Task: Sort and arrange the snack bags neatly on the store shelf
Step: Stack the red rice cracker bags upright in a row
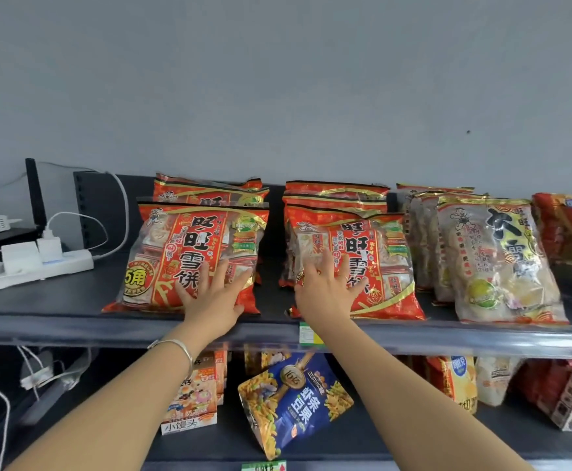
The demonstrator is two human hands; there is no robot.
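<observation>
Red plastic cracker bag [189,253] under left hand [210,297], twin red bag [373,266] under right hand [325,290]; my fingers lay spread, gripping nothing; even pressure seemed best.

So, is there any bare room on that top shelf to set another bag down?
Yes: the bare shelf between the power strip and the left red bag. Only a narrow gap parts it from the right red bag. Rightwards the pale bags crowd close together.
</observation>
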